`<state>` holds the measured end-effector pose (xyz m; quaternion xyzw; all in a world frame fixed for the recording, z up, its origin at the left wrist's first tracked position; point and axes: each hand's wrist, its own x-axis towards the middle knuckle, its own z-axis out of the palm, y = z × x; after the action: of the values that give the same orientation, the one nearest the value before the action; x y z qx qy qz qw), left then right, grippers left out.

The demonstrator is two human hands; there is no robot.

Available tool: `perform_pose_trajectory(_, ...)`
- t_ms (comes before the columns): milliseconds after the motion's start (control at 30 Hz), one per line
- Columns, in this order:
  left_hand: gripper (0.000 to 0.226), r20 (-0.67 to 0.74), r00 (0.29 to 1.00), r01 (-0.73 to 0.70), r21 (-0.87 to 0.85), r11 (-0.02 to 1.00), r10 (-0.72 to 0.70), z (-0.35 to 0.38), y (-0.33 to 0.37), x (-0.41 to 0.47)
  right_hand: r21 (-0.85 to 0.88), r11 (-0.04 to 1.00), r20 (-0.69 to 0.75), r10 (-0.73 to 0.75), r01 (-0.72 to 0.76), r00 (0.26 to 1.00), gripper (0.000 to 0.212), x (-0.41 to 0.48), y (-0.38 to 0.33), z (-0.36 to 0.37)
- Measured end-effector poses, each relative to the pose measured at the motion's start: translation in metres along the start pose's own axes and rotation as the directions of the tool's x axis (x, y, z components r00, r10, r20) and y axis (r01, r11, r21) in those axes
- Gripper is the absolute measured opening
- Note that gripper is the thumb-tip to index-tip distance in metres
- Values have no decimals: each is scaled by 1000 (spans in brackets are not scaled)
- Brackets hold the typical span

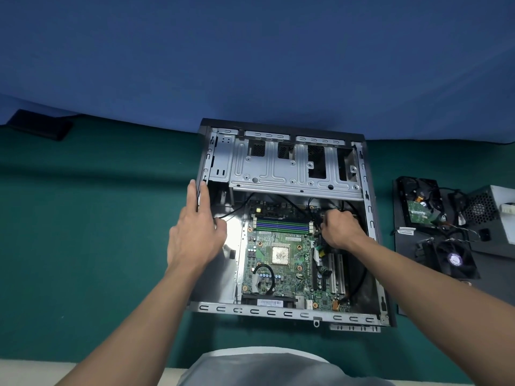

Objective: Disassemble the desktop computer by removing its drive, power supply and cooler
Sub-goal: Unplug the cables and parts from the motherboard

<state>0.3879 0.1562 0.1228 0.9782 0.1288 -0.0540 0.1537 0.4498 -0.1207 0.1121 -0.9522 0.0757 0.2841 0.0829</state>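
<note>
Head view: the opened computer case (278, 312) lies flat on the green worktop (97, 218), its green board (278, 277) bare (the chip in the middle is uncovered). The left hand (195, 232) rests against the case's left wall with its fingers straight. The right hand (338, 229) is curled tight round black cables (316, 217) at the board's upper right. To the right of the case lie the drive (420, 201), power supply (493, 215) and cooler (452, 259), close together.
</note>
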Motion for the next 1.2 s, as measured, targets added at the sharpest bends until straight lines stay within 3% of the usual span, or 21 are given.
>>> perform_pose_trajectory(133, 75, 0, 1000, 0, 0, 1000, 0, 0, -1, 0, 64, 998, 25, 0, -2, 1000, 6, 3, 0, -2)
perform_pose_trajectory(267, 75, -1, 1000, -1, -4, 1000, 1, 0, 0, -1, 27, 999, 32, 20, -20, 999, 38, 0, -1, -1)
perform_pose_trajectory(467, 75, -1, 1000, -2, -1, 1000, 2, 0, 0, 0, 101, 994, 1, 32, -32, 999, 13, 6, -1, -2)
perform_pose_trajectory(633, 75, -3, 1000, -4, -3, 1000, 4, 0, 0, -1, 22, 999, 31, 26, -27, 999, 40, 3, -1, -2)
perform_pose_trajectory(800, 75, -3, 1000, -5, 2, 1000, 5, 0, 0, 0, 60, 998, 28, 25, -27, 999, 11, 4, 1, -4)
perform_pose_trajectory(900, 75, 0, 1000, 1, -1, 1000, -1, -1, 1, 0, 97, 995, 60, 18, -24, 998, 11, 4, -2, -6)
perform_pose_trajectory(1000, 74, -4, 1000, -2, -4, 1000, 2, -1, 1, 0, 60, 998, 63, 32, -36, 998, 27, 1, -1, -5)
perform_pose_trajectory(1100, 74, -6, 1000, -3, -8, 1000, 3, 0, 1, -1, 58, 998, 46, 19, -21, 999, 13, 0, 0, -4)
perform_pose_trajectory(1200, 74, -12, 1000, -5, -6, 1000, 5, 0, 0, -1, 128, 992, 67, 5, -14, 998, 14, 3, -1, -6)
